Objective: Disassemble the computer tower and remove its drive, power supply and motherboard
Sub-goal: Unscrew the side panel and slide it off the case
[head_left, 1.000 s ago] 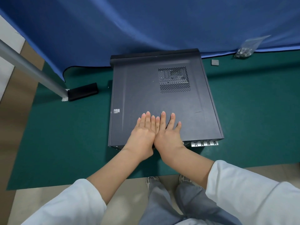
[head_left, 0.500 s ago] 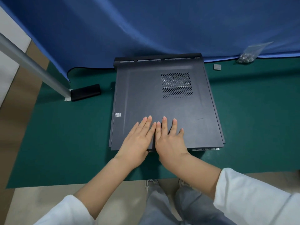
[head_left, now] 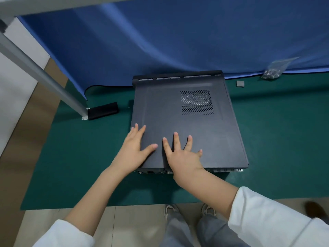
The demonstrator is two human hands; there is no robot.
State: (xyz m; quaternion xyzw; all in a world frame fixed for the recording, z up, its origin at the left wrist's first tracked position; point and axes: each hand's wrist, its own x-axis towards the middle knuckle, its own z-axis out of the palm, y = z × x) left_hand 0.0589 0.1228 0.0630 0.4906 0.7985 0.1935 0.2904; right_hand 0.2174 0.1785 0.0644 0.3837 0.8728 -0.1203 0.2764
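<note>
A dark grey computer tower (head_left: 187,125) lies on its side on the green mat, its side panel facing up with a perforated vent (head_left: 196,102) toward the far right. The panel has slid toward me, so a strip of the chassis frame (head_left: 178,77) shows at the far edge. My left hand (head_left: 135,148) lies flat at the panel's near left edge, fingers spread. My right hand (head_left: 183,154) presses flat on the panel's near middle, fingers spread. The drive, power supply and motherboard are hidden inside.
The green mat (head_left: 276,139) covers the table. A clear bag of screws (head_left: 274,70) and a small grey square (head_left: 240,83) lie at the far right. A grey metal post (head_left: 41,73) on a black foot (head_left: 103,111) stands at the left. A blue curtain hangs behind.
The side panel slid toward me, uncovering the frame at the far edge. My hands, side by side before, have spread apart; the left one moved to the panel's left edge.
</note>
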